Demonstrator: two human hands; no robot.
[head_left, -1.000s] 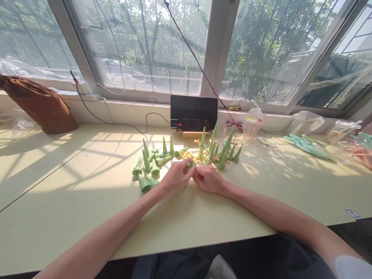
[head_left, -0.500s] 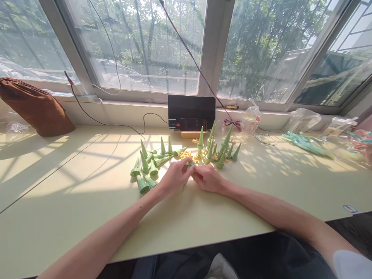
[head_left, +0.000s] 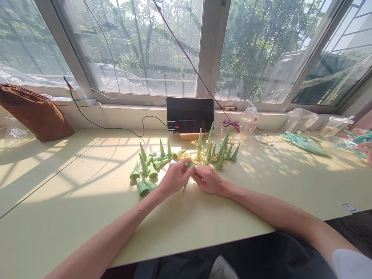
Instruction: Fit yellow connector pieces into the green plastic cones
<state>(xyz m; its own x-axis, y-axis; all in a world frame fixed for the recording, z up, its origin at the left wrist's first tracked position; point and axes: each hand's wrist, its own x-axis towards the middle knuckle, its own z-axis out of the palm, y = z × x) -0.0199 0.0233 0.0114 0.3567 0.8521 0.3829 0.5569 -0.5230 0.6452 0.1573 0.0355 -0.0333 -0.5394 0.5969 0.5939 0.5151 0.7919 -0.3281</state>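
My left hand (head_left: 173, 179) and my right hand (head_left: 207, 179) meet at the middle of the pale table (head_left: 87, 201), both closed on one green cone spike (head_left: 186, 186) whose tip points down toward me. What my right fingertips pinch at its top is too small to make out. A pile of green cones (head_left: 148, 166) lies just left of my left hand. Behind my hands stand more green cones with yellow fittings (head_left: 217, 149), and small yellow pieces (head_left: 186, 156) lie scattered between the two groups.
A dark tablet (head_left: 190, 114) on a wooden stand sits at the window sill with cables running to it. A brown bag (head_left: 35, 112) lies far left. Plastic bags (head_left: 249, 121) and teal parts (head_left: 305, 142) lie at right, where another person's hand (head_left: 366, 150) shows.
My hands have stayed together on the green cone with only small finger movement. The view has tilted slightly, so everything sits a little lower and to the left.
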